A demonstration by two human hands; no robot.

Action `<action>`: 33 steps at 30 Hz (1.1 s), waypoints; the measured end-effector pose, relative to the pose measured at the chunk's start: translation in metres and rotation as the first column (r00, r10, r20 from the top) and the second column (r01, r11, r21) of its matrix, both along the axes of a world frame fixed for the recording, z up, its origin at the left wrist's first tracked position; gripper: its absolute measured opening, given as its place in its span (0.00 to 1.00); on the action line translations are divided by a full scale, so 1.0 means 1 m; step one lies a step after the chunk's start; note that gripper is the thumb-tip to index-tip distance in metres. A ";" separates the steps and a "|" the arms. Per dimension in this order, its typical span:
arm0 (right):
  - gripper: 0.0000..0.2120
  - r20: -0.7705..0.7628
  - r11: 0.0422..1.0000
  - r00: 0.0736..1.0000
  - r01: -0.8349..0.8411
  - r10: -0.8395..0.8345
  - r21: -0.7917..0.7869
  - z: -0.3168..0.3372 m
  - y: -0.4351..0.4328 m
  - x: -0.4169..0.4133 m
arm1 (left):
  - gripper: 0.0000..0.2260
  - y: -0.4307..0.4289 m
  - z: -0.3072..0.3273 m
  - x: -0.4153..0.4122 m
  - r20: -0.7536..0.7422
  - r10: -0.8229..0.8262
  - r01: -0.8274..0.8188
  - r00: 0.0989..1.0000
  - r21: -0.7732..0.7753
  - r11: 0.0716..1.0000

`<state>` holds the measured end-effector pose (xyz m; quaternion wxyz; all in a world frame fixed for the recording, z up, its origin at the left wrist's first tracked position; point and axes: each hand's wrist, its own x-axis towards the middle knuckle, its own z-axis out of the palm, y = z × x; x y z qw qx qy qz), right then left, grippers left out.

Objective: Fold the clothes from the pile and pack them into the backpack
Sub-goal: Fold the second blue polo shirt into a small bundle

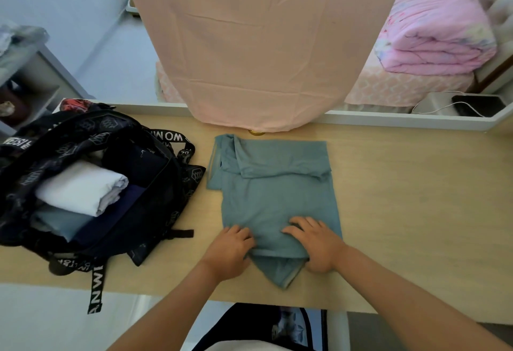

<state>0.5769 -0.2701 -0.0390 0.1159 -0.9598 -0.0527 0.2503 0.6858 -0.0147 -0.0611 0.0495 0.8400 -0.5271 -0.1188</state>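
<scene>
A teal-grey shirt (274, 186) lies partly folded on the wooden table (402, 192), its sleeves tucked in at the far end. My left hand (230, 248) grips the shirt's near left corner, fingers curled over the hem. My right hand (316, 242) grips the near right corner the same way, with the thumb under the cloth. A black patterned backpack (133, 156) lies open at the left of the table. Inside it sit a folded white garment (80, 186), a pale blue one (61, 223) and a dark navy one (111, 217).
A pink cloth (258, 45) hangs down over the table's far edge. A folded pink quilt (435, 28) lies on the bed at the back right. A white box with a black device and cable (469, 104) sits beyond the table's right end. Backpack straps (95, 286) dangle over the near edge.
</scene>
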 end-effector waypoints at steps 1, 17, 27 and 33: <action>0.39 -0.002 0.999 1.000 0.027 -0.027 0.019 0.001 0.000 -0.001 | 0.08 0.000 -0.001 0.001 0.025 0.022 -0.022 0.999 -0.021 1.000; 0.19 -0.155 0.784 0.837 0.546 -0.525 0.295 0.020 -0.022 0.006 | 0.16 -0.064 0.031 -0.026 -0.236 -0.039 0.018 0.971 -0.089 0.996; 0.25 -0.132 0.773 0.838 0.541 -0.530 0.331 0.012 -0.020 -0.025 | 0.03 -0.032 0.008 -0.052 -0.514 0.151 -0.269 0.845 -0.164 0.949; 0.20 -0.047 0.826 0.869 0.484 -0.493 0.287 0.006 -0.014 -0.033 | 0.12 0.003 0.032 -0.046 -0.265 -0.045 0.163 0.963 0.441 0.883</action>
